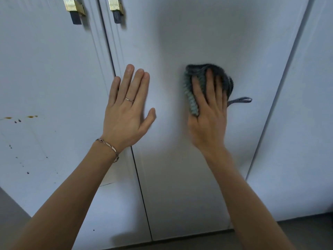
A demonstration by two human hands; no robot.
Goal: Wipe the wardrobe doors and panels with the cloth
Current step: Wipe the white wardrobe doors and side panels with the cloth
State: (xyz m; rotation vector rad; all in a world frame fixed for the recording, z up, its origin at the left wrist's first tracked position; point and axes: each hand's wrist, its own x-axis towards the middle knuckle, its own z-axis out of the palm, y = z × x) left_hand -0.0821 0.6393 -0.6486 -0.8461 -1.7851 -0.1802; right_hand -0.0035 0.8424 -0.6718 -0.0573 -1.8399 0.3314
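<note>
From the head camera we look down a run of pale wardrobe doors. The middle door fills the centre, the left door lies at nine o'clock, and a plain side panel stands at three o'clock. A strip of dark floor shows at five o'clock.

At twelve o'clock two handles hang either side of the door gap: the left handle and the right handle, each brass above and dark below. Yellowish and dark spots mark the left door at nine o'clock.

Our left hand lies flat and wide on the middle door by its left edge, fingers straight, with a ring and a bracelet. Our right hand presses the cloth against the middle door at two o'clock from centre, fingers straight over it; its loop sticks out to three o'clock. That hand is slightly blurred.
</note>
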